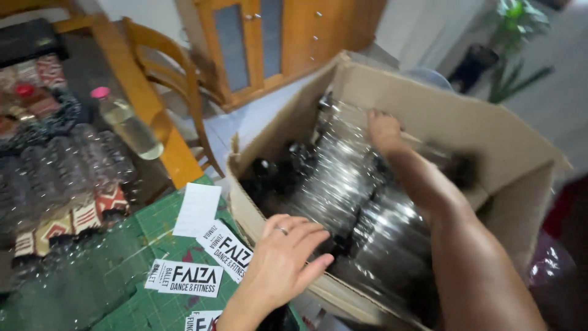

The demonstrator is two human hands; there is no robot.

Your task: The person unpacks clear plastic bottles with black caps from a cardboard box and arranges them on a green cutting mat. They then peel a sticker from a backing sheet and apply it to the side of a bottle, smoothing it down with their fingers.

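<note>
Fingers of the left hand are spread wide, resting on the near rim of the cardboard box at lower centre. The right hand reaches deep inside; its grip cannot be determined. The clear plastic bottles lie in wrapped bundles filling the box, long axis running lower right to upper centre, directly beyond the left fingertips. They are transparent and glossy, with dark caps.

Clear plastic bottles with dark caps are lying packed together, filling my open cardboard box, which is tilting beside the table.
</note>
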